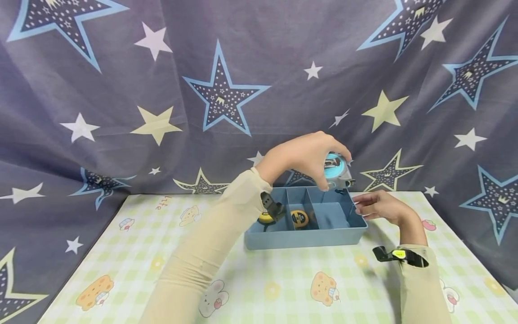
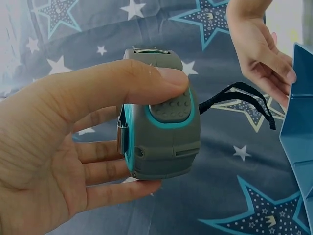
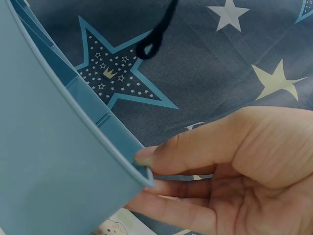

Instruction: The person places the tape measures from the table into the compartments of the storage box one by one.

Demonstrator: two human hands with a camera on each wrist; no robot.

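Observation:
My left hand grips a grey and turquoise tape measure above the right end of a blue divided box. In the left wrist view the thumb lies on the button of the tape measure, and a black strap hangs from it. My right hand pinches the right wall of the box, thumb over the rim, as the right wrist view shows. One yellow and black tape measure lies in the middle compartment; another yellow one, partly hidden by the wrist camera, lies in the left compartment.
The box stands on a table with a green checked cloth, near its back edge. A dark curtain with stars hangs right behind the box. Each wrist carries a black camera mount.

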